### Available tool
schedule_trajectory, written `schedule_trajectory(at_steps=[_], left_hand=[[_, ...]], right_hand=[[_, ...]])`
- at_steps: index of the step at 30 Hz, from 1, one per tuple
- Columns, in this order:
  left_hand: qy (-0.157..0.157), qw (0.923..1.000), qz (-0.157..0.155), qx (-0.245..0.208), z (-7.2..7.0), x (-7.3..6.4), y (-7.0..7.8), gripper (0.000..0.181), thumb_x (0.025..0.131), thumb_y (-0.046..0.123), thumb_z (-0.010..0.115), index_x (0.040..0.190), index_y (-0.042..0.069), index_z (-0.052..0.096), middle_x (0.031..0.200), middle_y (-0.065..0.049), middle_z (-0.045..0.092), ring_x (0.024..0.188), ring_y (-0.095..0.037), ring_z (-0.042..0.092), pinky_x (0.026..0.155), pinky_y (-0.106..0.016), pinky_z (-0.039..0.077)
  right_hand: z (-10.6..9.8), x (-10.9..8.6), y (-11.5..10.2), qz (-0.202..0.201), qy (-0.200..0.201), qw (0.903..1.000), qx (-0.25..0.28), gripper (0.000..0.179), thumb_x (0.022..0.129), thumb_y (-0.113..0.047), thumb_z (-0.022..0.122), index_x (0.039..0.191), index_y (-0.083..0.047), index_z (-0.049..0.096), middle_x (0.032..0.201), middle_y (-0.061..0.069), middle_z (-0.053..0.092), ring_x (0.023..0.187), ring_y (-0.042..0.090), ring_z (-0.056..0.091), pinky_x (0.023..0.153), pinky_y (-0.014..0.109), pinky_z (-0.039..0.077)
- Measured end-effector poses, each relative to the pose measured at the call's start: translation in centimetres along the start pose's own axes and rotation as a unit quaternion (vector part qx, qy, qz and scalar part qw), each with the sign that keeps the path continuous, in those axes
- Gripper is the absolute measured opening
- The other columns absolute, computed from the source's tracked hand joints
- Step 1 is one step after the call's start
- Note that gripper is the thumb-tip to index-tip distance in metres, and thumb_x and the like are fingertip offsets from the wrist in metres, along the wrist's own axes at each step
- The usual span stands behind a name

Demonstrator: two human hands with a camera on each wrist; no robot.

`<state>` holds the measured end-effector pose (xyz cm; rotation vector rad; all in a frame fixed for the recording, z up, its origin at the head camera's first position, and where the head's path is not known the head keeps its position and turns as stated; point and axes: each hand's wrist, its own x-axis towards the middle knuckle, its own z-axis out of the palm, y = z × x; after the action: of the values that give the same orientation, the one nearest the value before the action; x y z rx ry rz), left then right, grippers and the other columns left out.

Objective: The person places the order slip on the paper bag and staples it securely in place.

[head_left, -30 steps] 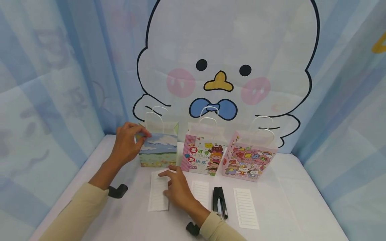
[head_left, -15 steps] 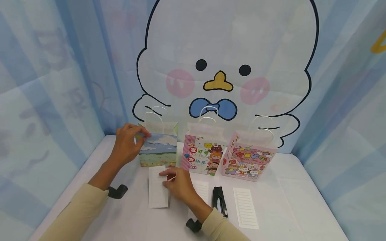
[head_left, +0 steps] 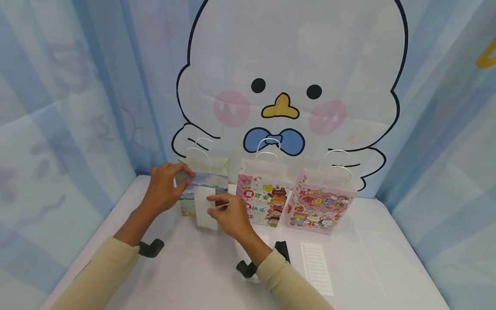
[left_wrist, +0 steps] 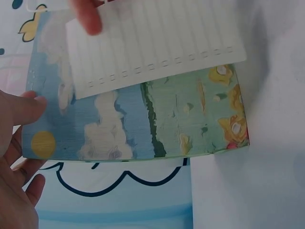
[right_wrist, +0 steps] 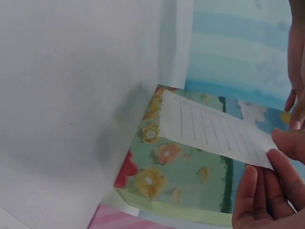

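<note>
My left hand [head_left: 162, 188] pinches the upper left edge of a paper gift bag [head_left: 221, 181] painted with sky, clouds and a flowered meadow. Thumb and fingers lie on either side of the bag's edge in the left wrist view. My right hand [head_left: 235, 217] pinches a lined white paper slip [head_left: 204, 210] by its upper right edge. Upright, the slip stands before the bag's front and covers part of the painting. In the right wrist view the slip [right_wrist: 209, 125] slants over the bag's flowers; whether it touches the bag I cannot tell.
Two more gift bags, one white and pink [head_left: 263, 200] and one pink [head_left: 321, 206], stand to the right. A black stapler [head_left: 282, 249] lies partly behind my right sleeve. Another lined slip [head_left: 317, 268] lies right of it. A printed curtain [head_left: 348, 51] hangs behind.
My right hand has picked the slip up off the table and raised it upright against the view of the landscape bag. The left hand keeps its place on the bag.
</note>
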<state>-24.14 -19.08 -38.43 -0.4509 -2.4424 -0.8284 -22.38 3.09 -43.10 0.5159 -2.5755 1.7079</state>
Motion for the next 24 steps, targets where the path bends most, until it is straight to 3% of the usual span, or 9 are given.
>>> schedule_trajectory(at_steps=[13,24], left_hand=[[0.002,0.9999,-0.012,-0.002,0.3,0.0,0.0,0.019,0.088,0.001,0.082,0.103,0.009,0.074,0.105,-0.011,0.08,0.104,-0.037,0.066,0.093,-0.058,0.037],[0.028,0.9996,-0.004,-0.002,0.4,0.0,-0.1,0.018,0.087,-0.003,0.081,0.095,0.009,0.072,0.099,-0.011,0.079,0.098,-0.038,0.068,0.093,-0.058,0.042]], right_hand=[[0.4,1.6,-1.7,-0.005,0.039,0.9984,0.039,0.028,0.094,-0.008,0.079,0.12,-0.018,0.081,0.12,0.002,0.073,0.095,0.013,0.07,0.089,0.027,0.062],[0.9,2.1,-1.9,-0.027,0.054,0.9975,0.038,0.03,0.092,-0.005,0.08,0.12,-0.017,0.081,0.122,0.001,0.073,0.095,0.011,0.068,0.088,0.021,0.059]])
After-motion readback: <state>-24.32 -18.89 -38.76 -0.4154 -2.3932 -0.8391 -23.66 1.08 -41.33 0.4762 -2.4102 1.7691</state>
